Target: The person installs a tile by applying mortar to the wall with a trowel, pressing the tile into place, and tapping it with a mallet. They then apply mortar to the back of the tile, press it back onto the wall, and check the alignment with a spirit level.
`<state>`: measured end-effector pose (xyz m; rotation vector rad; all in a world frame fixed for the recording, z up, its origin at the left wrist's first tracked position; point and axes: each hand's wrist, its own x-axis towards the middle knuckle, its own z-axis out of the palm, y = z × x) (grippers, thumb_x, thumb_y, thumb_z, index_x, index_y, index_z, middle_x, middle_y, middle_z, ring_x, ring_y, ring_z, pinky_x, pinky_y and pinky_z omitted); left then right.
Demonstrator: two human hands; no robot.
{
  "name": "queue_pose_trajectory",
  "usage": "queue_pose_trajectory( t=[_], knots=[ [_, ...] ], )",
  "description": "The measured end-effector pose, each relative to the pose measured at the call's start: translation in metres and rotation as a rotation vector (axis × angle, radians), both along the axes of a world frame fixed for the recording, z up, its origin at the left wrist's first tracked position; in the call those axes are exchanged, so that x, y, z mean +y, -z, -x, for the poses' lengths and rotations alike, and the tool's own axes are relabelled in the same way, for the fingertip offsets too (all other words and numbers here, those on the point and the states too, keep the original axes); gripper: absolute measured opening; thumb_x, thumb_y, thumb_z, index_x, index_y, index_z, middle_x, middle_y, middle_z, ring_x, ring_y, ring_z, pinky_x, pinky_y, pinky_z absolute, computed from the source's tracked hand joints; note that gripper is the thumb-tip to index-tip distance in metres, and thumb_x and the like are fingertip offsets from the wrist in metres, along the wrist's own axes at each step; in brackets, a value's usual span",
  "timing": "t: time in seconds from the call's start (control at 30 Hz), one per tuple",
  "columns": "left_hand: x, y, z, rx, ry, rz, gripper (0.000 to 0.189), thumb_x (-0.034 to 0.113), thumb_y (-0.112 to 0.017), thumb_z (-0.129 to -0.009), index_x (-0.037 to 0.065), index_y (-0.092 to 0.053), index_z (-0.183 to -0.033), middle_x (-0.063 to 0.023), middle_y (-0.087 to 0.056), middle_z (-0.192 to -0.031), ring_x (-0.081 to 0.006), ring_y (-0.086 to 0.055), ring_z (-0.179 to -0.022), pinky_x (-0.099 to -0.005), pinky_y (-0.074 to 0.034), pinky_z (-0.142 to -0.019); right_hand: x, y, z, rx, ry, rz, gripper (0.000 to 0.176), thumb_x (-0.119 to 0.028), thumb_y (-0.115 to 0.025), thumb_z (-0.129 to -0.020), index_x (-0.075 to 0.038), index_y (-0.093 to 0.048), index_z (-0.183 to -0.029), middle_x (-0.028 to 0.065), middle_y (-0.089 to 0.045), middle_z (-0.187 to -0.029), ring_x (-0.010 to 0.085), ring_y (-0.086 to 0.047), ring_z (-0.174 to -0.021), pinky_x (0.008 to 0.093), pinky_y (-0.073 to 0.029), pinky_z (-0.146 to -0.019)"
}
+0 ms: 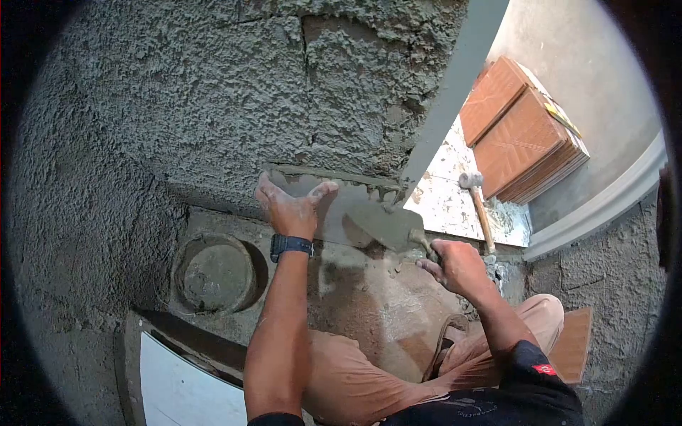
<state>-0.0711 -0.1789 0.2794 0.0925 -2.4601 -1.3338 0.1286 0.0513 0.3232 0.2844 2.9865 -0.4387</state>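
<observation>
My left hand (293,206), with a dark watch at the wrist, grips the left part of a grey tile piece (337,195) that stands against the base of the rough wall (234,106). Its thumb and fingers press on the tile's upper part. Wet mortar lies along the tile's top edge. My right hand (455,266) is closed round the handle of a trowel (383,224). The trowel's blade is against the right part of the tile, with mortar around it.
A round mortar-caked basin (215,273) sits at the left. Beyond the doorway edge (455,92) are stacked brown tiles (522,135) and a mallet (479,206). A white tile (185,383) lies lower left, a brown one (574,344) lower right.
</observation>
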Motion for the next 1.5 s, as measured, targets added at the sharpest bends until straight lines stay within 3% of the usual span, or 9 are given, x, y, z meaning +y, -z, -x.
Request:
queue_pose_trajectory(
  t=[0.27, 0.4, 0.67, 0.8, 0.97, 1.1, 1.17, 1.3, 1.5],
  knots=[
    [0.000, 0.003, 0.000, 0.063, -0.020, 0.008, 0.132, 0.054, -0.096, -0.047, -0.013, -0.033, -0.142, -0.0316, -0.042, -0.140, -0.0444, -0.041, -0.131, -0.0490, -0.036, -0.110, -0.006, -0.046, 0.005, 0.133, 0.046, -0.018, 0.038, -0.037, -0.071, -0.088, -0.001, -0.060, -0.084, 0.0233, -0.062, -0.075, 0.0449, -0.062, -0.076, 0.0501, -0.049, -0.069],
    [0.001, 0.003, -0.003, 0.052, -0.023, -0.054, 0.113, 0.033, -0.096, -0.058, -0.008, -0.035, -0.143, -0.0280, -0.044, -0.136, -0.0444, -0.043, -0.127, -0.0497, -0.039, -0.107, -0.012, -0.058, 0.015, 0.089, -0.082, 0.070, 0.039, -0.037, -0.073, -0.087, 0.000, -0.061, -0.087, 0.0230, -0.062, -0.074, 0.0453, -0.062, -0.075, 0.0490, -0.048, -0.068],
    [0.002, 0.055, 0.019, 0.363, -0.036, -0.120, 0.076, 0.022, -0.072, -0.083, -0.006, -0.037, -0.144, -0.0292, -0.044, -0.136, -0.0440, -0.045, -0.121, -0.0497, -0.037, -0.105, -0.046, -0.094, 0.072, -0.295, -0.275, 0.559, 0.044, -0.045, -0.063, -0.096, -0.002, -0.066, -0.104, 0.0126, -0.063, -0.072, 0.0212, -0.061, -0.060, 0.0366, -0.049, -0.062],
    [0.005, 0.066, 0.023, 0.398, -0.088, 0.029, 0.076, 0.034, -0.067, -0.086, -0.004, -0.038, -0.144, -0.0233, -0.047, -0.137, -0.0432, -0.044, -0.127, -0.0518, -0.034, -0.107, -0.050, -0.100, 0.100, -0.447, -0.337, 0.548, 0.038, -0.036, -0.061, -0.100, 0.000, -0.059, -0.089, 0.0017, -0.058, -0.068, 0.0120, -0.059, -0.058, 0.0296, -0.047, -0.057],
    [0.007, 0.078, 0.029, 0.315, -0.039, -0.362, 0.060, 0.021, -0.060, -0.092, 0.000, -0.039, -0.145, -0.0199, -0.047, -0.138, -0.0399, -0.043, -0.130, -0.0494, -0.035, -0.109, -0.052, -0.108, 0.115, -0.474, -0.321, 0.525, 0.042, -0.039, -0.062, -0.099, 0.002, -0.059, -0.088, 0.0020, -0.058, -0.070, 0.0127, -0.060, -0.058, 0.0305, -0.048, -0.057],
    [0.012, 0.072, 0.026, 0.324, -0.057, -0.375, 0.054, 0.011, -0.056, -0.093, 0.002, -0.041, -0.144, -0.0183, -0.046, -0.139, -0.0388, -0.042, -0.130, -0.0483, -0.034, -0.111, -0.055, -0.108, 0.116, -0.431, -0.312, 0.455, 0.043, -0.040, -0.062, -0.099, 0.003, -0.061, -0.091, 0.0028, -0.058, -0.069, 0.0140, -0.060, -0.057, 0.0310, -0.048, -0.056],
    [0.011, 0.066, 0.019, 0.354, -0.102, -0.110, 0.056, 0.008, -0.058, -0.091, 0.002, -0.041, -0.144, -0.0189, -0.045, -0.139, -0.0382, -0.042, -0.131, -0.0474, -0.033, -0.111, -0.059, -0.112, 0.113, -0.417, -0.322, 0.464, 0.044, -0.040, -0.062, -0.099, 0.003, -0.061, -0.092, 0.0033, -0.058, -0.069, 0.0146, -0.060, -0.057, 0.0312, -0.048, -0.056],
    [0.011, 0.067, 0.021, 0.317, -0.090, -0.109, 0.068, 0.014, -0.068, -0.085, 0.003, -0.039, -0.145, -0.0212, -0.044, -0.139, -0.0395, -0.039, -0.132, -0.0474, -0.032, -0.112, -0.060, -0.113, 0.116, -0.267, -0.404, 0.362, 0.046, -0.043, -0.060, -0.099, 0.004, -0.063, -0.096, 0.0067, -0.060, -0.067, 0.0169, -0.062, -0.057, 0.0347, -0.048, -0.058],
    [0.012, 0.118, 0.034, 0.365, -0.020, 0.271, 0.099, 0.051, -0.079, -0.067, 0.004, -0.041, -0.145, -0.0238, -0.041, -0.144, -0.0464, -0.033, -0.134, -0.0612, -0.023, -0.111, -0.067, -0.106, 0.115, -0.218, -0.499, 0.374, 0.051, -0.046, -0.058, -0.098, 0.004, -0.063, -0.102, 0.0110, -0.061, -0.066, 0.0193, -0.064, -0.058, 0.0378, -0.050, -0.060]
  ],
)
